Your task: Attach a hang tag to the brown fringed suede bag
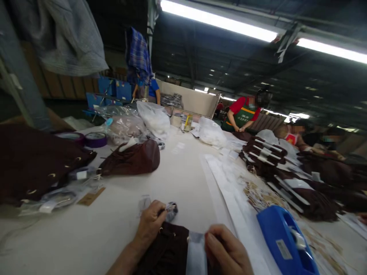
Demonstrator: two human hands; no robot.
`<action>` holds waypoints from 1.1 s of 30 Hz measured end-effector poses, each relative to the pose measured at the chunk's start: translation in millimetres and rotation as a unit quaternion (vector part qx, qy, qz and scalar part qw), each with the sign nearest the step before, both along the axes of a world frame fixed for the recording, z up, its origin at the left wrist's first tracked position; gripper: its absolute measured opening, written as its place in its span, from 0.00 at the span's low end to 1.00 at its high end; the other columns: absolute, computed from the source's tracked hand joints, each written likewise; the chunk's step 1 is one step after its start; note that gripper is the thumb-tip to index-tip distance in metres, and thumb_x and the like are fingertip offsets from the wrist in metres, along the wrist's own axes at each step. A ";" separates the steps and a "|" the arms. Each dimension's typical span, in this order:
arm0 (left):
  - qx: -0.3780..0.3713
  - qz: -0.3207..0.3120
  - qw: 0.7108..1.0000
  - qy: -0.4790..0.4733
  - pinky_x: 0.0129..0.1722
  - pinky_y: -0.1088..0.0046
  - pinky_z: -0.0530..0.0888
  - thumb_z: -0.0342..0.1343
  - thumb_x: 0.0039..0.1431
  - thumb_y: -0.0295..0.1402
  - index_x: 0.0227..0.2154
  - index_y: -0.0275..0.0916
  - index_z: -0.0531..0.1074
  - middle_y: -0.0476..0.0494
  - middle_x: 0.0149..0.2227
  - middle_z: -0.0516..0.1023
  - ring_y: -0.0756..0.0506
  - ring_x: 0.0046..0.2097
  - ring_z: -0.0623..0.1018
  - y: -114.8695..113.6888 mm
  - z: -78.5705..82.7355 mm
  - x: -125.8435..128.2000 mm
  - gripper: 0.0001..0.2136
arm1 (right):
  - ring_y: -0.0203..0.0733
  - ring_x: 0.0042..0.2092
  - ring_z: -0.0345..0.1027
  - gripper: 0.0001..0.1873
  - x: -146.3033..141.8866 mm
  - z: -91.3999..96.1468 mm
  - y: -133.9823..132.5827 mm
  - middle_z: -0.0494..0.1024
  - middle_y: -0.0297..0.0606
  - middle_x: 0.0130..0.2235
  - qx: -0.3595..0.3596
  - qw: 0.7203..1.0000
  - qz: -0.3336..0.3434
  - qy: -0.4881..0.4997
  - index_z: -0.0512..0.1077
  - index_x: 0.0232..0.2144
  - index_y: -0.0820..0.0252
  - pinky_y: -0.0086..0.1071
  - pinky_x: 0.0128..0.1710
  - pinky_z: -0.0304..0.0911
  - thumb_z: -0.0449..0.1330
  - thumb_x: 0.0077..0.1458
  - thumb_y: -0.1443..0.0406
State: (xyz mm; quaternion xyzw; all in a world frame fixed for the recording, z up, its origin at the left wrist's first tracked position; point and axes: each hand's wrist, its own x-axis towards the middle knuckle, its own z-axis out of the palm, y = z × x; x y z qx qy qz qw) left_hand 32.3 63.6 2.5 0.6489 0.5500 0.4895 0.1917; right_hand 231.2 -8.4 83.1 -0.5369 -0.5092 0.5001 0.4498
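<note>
A dark brown drawstring-style bag (164, 250) with metal eyelets lies at the table's near edge, partly outside the view. Above its top edge, my left hand (150, 223) is closed on a small dark coil in clear plastic (172, 211). A pale, see-through strip (197, 252) runs down over the brown bag. My right hand (226, 250) pinches the right edge of this strip, fingers closed.
A blue tape dispenser (282, 240) stands at right, beside tangled cords (260, 194) and stacked brown bags (263, 152). Leftward are another brown bag (134, 158), purple tape rolls (96, 139) and a cardboard tag (91, 196). A co-worker (243, 114) works across the table.
</note>
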 end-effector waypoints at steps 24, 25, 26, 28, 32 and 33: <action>0.041 -0.007 0.999 0.010 0.33 0.70 0.71 0.42 0.53 0.27 0.26 0.40 0.65 0.47 0.28 0.71 0.47 0.32 0.73 -2.9 -19.1 5.6 0.07 | 0.26 0.13 0.51 0.07 -87.5 -35.9 93.9 0.63 0.27 0.13 -0.220 0.975 -0.008 0.001 0.63 0.16 0.63 0.21 0.12 0.41 0.58 0.39 0.67; 0.037 0.003 0.999 0.010 0.32 0.70 0.71 0.43 0.53 0.28 0.28 0.40 0.65 0.47 0.28 0.71 0.46 0.32 0.73 -3.1 -20.1 5.6 0.06 | 0.26 0.13 0.51 0.07 -87.1 -36.0 95.0 0.63 0.27 0.13 -0.232 0.973 -0.004 0.005 0.64 0.17 0.63 0.21 0.12 0.40 0.58 0.39 0.68; 0.035 0.014 0.999 0.010 0.32 0.70 0.72 0.44 0.53 0.28 0.30 0.40 0.65 0.46 0.28 0.72 0.46 0.32 0.74 -3.1 -20.9 5.6 0.06 | 0.26 0.13 0.51 0.06 -86.8 -36.0 96.0 0.63 0.27 0.12 -0.243 0.970 -0.001 0.008 0.64 0.17 0.64 0.21 0.12 0.40 0.59 0.39 0.68; 0.035 0.031 0.999 0.009 0.35 0.69 0.73 0.44 0.53 0.28 0.38 0.39 0.65 0.44 0.33 0.73 0.45 0.35 0.75 -2.7 -21.4 5.7 0.10 | 0.26 0.13 0.51 0.06 -86.5 -36.0 97.4 0.62 0.27 0.12 -0.259 0.966 0.004 0.014 0.65 0.17 0.64 0.21 0.12 0.40 0.59 0.40 0.68; 0.047 0.001 0.999 0.010 0.42 0.67 0.72 0.41 0.52 0.27 0.43 0.38 0.66 0.41 0.38 0.72 0.45 0.41 0.73 -0.6 -16.9 6.3 0.16 | 0.26 0.13 0.52 0.08 -85.4 -34.6 96.6 0.63 0.27 0.13 -0.254 0.967 0.009 0.018 0.64 0.17 0.64 0.21 0.12 0.40 0.59 0.40 0.67; 0.045 -0.008 0.999 0.011 0.42 0.66 0.72 0.41 0.53 0.28 0.41 0.38 0.67 0.41 0.37 0.72 0.45 0.40 0.73 -0.1 -15.6 6.5 0.15 | 0.26 0.14 0.52 0.08 -84.5 -33.9 95.9 0.64 0.27 0.13 -0.248 0.969 0.013 0.019 0.64 0.17 0.63 0.21 0.12 0.41 0.60 0.40 0.67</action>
